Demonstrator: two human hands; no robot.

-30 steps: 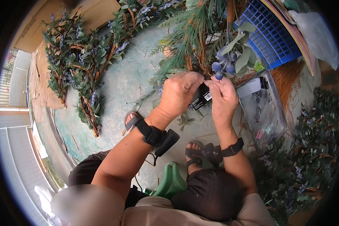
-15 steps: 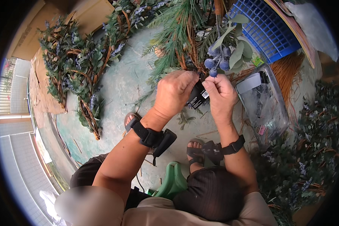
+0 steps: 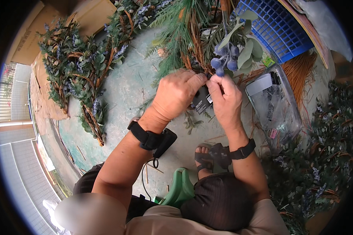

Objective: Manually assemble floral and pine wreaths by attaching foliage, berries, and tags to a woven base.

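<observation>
A hanging decoration of green pine sprigs (image 3: 170, 51), brown twigs and blue berries (image 3: 225, 58) comes down from the upper edge. At its lower end my left hand (image 3: 176, 92) and my right hand (image 3: 225, 98) are closed in pinches, fingertips nearly touching. Both pinch at the top of a black hang tag (image 3: 202, 102) with white print; its fastening is mostly hidden by the fingers. The berries and grey-green leaves (image 3: 248, 55) hang just above my right fingers.
A clear plastic box (image 3: 276, 109) with small dark items stands at right, beside brown twigs (image 3: 300, 74) and a blue basket (image 3: 278, 29). Leafy decorations lie at left (image 3: 82, 66) and right (image 3: 317, 168). Cardboard boxes (image 3: 33, 33) stand at upper left.
My left hand has shifted slightly left and its wrist has turned a little. The tag and my right hand have moved slightly left; the berries have swung a bit.
</observation>
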